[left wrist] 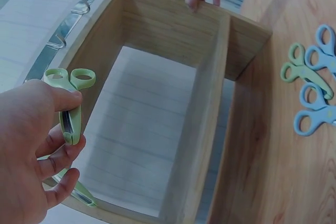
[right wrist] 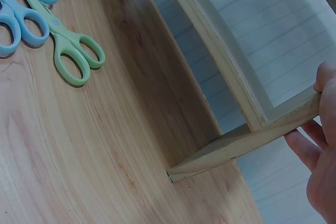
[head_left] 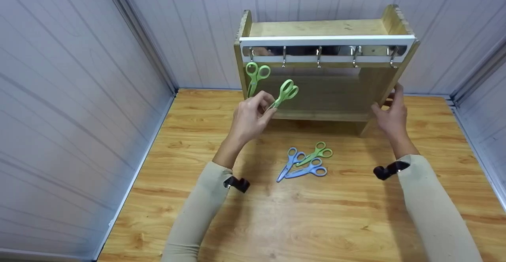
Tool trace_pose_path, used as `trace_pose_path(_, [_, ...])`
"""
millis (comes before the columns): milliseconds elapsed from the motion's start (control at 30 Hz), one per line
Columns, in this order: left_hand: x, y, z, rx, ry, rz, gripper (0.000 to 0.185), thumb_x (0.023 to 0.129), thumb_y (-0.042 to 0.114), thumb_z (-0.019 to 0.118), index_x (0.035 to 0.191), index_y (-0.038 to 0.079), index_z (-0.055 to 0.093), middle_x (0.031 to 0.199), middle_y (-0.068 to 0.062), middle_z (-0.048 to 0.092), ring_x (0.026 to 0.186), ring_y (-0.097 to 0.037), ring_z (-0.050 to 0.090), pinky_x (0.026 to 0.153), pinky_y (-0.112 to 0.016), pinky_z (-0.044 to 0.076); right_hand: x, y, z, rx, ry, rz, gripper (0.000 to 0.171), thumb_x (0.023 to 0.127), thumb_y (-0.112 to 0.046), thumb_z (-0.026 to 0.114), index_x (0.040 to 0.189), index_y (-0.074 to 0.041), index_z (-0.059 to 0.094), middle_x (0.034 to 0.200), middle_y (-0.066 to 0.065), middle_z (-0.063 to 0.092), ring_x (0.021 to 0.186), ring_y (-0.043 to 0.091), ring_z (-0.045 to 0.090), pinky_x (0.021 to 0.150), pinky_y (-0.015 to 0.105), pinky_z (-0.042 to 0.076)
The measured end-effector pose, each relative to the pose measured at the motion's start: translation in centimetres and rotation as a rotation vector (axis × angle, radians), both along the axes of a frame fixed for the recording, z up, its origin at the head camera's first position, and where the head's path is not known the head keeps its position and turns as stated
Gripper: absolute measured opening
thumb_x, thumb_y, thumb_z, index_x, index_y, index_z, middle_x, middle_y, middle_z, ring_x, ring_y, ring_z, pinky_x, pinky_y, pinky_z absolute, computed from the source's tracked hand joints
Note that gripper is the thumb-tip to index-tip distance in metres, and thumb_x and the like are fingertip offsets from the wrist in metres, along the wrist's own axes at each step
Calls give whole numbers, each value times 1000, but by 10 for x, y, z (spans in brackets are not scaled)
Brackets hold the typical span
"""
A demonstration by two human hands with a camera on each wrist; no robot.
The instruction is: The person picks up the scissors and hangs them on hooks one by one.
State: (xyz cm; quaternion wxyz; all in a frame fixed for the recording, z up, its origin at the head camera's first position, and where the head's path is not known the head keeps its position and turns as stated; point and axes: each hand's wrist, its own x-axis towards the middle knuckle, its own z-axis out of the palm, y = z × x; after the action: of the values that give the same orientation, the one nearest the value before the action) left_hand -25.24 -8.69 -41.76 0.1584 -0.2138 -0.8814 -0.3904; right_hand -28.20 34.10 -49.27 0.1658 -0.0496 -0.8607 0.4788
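Observation:
My left hand (head_left: 252, 114) pinches a pair of green scissors (head_left: 285, 92) by the blades, handles up, in front of the wooden shelf (head_left: 316, 115). Another green pair of scissors (head_left: 253, 78) hangs from the leftmost metal hook (head_left: 251, 53), partly behind my left hand. At the shelf's right side, my right hand (head_left: 391, 115) grips the side panel (right wrist: 247, 142), thumb on the near face and fingers on the outer face.
Two blue pairs of scissors (head_left: 291, 163) and a green pair (head_left: 322, 151) lie on the wooden table (head_left: 316, 222) before the shelf. Several hooks (head_left: 318, 56) line the shelf's white front rail (head_left: 328, 40). Pale panel walls (head_left: 205, 29) stand behind and at both sides.

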Motion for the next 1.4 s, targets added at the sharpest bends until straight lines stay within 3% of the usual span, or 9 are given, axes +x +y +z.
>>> trace_pose_path(233, [-2, -2, 8, 36, 35, 8, 17, 102, 15, 82, 115, 6, 76, 89, -10, 77, 85, -26, 76, 81, -38, 60, 0, 0, 1, 1, -2, 0, 81, 108, -13, 63, 177, -22, 23, 151, 23, 58, 115, 8, 56, 81, 9, 48])
trace_pose_path(467, [-3, -1, 11, 52, 47, 11, 18, 101, 14, 82, 115, 5, 76, 88, -10, 77, 83, -27, 76, 80, -39, 60, -1, 0, -1, -1, -7, 9, 80, 109, -15, 62, 178, -22, 22, 155, 25, 56, 117, 10, 56, 80, 8, 48])
trace_pose_path(933, [-6, -1, 17, 107, 22, -1, 19, 102, 15, 82, 117, 5, 75, 88, -11, 75, 79, -26, 71, 76, -28, 51, 3, -1, 3, -1, -35, 25, 81, 111, -22, 60, 179, -23, 16, 161, 28, 51, 140, 40, 57, 87, 13, 46])
trace_pose_path(1233, [-10, 0, 18, 155, 8, -14, 20, 102, 15, 82, 117, 3, 74, 89, -14, 76, 80, -26, 72, 78, -40, 60, 2, 0, 3, -10, -54, 30, 82, 111, -23, 60, 179, -24, 14, 165, 28, 49, 143, 43, 56, 89, 15, 46])
trace_pose_path(1400, [-13, 0, 17, 205, -4, -26, 20, 102, 14, 82, 117, 3, 74, 89, -15, 77, 77, -17, 65, 75, -26, 53, 2, 0, 2, 1, -33, 26, 82, 110, -20, 60, 179, -22, 16, 162, 29, 52, 138, 39, 59, 87, 13, 46])
